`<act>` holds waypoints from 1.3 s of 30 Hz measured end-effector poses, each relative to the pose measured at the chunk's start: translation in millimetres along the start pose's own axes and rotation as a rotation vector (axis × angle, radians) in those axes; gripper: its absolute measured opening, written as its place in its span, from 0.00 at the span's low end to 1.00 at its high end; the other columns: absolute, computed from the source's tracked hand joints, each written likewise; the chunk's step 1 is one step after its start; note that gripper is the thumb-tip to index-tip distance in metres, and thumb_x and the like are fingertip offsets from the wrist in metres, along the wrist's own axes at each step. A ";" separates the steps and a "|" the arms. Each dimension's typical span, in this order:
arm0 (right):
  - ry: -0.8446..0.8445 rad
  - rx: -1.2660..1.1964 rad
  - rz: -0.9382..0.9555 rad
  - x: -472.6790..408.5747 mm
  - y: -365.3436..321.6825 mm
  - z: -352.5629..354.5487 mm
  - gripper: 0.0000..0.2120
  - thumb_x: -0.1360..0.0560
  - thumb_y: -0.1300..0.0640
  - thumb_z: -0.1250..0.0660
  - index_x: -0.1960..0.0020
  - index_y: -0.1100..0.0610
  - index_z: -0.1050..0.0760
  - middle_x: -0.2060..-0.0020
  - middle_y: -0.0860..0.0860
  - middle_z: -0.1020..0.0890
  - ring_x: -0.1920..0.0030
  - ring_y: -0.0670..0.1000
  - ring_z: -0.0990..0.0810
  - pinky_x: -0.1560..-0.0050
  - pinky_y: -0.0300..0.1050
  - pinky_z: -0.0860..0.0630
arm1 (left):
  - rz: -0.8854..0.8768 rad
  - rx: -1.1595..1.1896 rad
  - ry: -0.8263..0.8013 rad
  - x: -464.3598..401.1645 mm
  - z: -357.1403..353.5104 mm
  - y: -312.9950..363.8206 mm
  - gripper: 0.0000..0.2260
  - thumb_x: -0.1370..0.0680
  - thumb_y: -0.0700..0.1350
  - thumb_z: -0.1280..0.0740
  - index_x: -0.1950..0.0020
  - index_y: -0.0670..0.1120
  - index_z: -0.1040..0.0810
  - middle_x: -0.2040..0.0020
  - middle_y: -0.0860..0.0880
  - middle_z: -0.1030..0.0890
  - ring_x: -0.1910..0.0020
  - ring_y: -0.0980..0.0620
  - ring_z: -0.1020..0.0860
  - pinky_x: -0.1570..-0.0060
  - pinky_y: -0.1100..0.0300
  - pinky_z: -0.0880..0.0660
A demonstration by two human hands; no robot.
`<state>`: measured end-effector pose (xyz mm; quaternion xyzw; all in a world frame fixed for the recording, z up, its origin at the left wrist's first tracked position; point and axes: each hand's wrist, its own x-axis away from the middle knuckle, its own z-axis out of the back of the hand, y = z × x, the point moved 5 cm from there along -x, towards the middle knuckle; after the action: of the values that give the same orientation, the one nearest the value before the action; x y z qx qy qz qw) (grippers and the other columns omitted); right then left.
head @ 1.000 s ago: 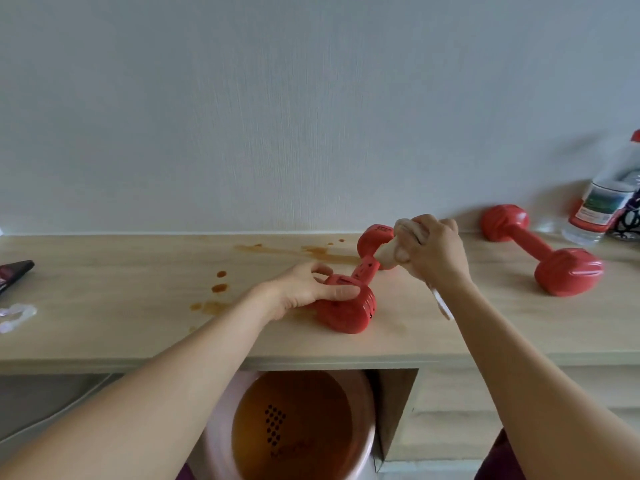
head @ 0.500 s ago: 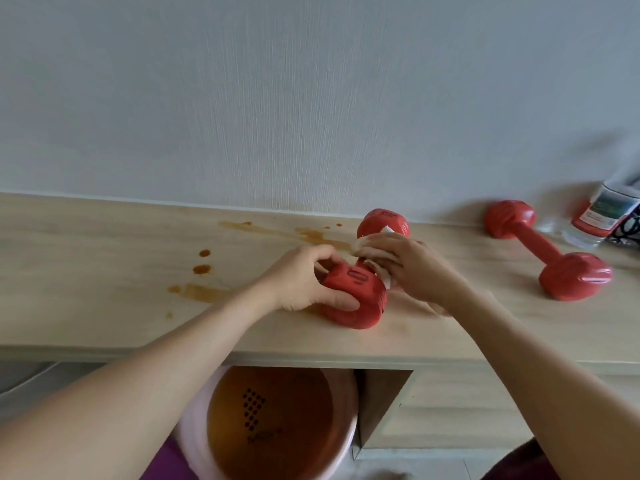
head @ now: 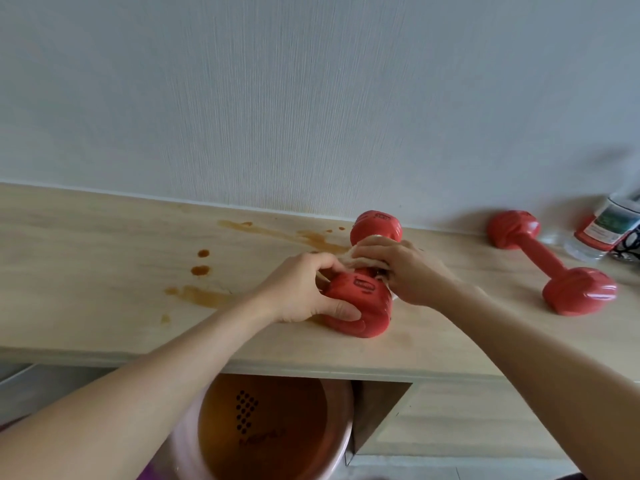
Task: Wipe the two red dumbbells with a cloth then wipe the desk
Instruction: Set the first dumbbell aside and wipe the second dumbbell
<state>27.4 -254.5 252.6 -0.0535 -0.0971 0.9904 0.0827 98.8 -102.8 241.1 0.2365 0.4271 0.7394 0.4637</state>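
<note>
Beige cloth (head: 363, 261) — now over handle

— Where are the two dumbbells?
— One red dumbbell (head: 360, 306) lies mid-desk, its near head by the front edge, its far head toward the wall. The second dumbbell (head: 554, 268) lies far right, angled, untouched.
— The cloth?
— A beige cloth (head: 360, 259) is bunched over the first one's handle.
— The desk?
— The pale wood desk (head: 104, 271) has brown stains left of centre.
</note>
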 end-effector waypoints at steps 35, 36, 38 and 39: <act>0.075 -0.043 0.157 0.4 2.3 -8.4 0.28 0.35 0.64 0.41 0.35 0.55 0.25 0.36 0.52 0.25 0.35 0.53 0.28 0.34 0.45 0.32 | -0.024 0.003 -0.001 6.3 5.8 0.6 0.20 0.39 0.50 0.20 0.52 0.55 0.22 0.57 0.58 0.20 0.54 0.60 0.21 0.51 0.68 0.26; 0.067 -0.027 0.202 5.6 -1.0 -6.5 0.27 0.35 0.63 0.41 0.36 0.55 0.25 0.38 0.52 0.25 0.35 0.51 0.28 0.34 0.41 0.35 | -0.026 0.008 -0.014 6.0 5.5 0.5 0.20 0.39 0.50 0.20 0.52 0.56 0.22 0.56 0.58 0.20 0.54 0.60 0.21 0.50 0.67 0.26; 0.024 -0.015 0.253 12.2 -5.7 0.8 0.25 0.33 0.58 0.41 0.36 0.54 0.25 0.40 0.50 0.26 0.36 0.43 0.33 0.33 0.40 0.41 | -0.028 0.012 -0.040 5.3 4.2 -0.4 0.19 0.39 0.50 0.20 0.53 0.58 0.23 0.55 0.58 0.20 0.52 0.59 0.21 0.47 0.63 0.25; 0.010 -0.024 0.252 14.3 -7.3 5.5 0.25 0.32 0.55 0.41 0.37 0.53 0.24 0.41 0.48 0.26 0.38 0.39 0.35 0.33 0.39 0.45 | -0.032 0.018 -0.049 5.7 3.3 -0.6 0.19 0.39 0.50 0.20 0.53 0.60 0.23 0.55 0.58 0.20 0.52 0.59 0.21 0.46 0.62 0.25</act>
<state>13.8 -246.0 258.2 -0.0713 -0.1011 0.9914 -0.0428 99.0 -96.2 242.1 0.2519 0.4258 0.7220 0.4837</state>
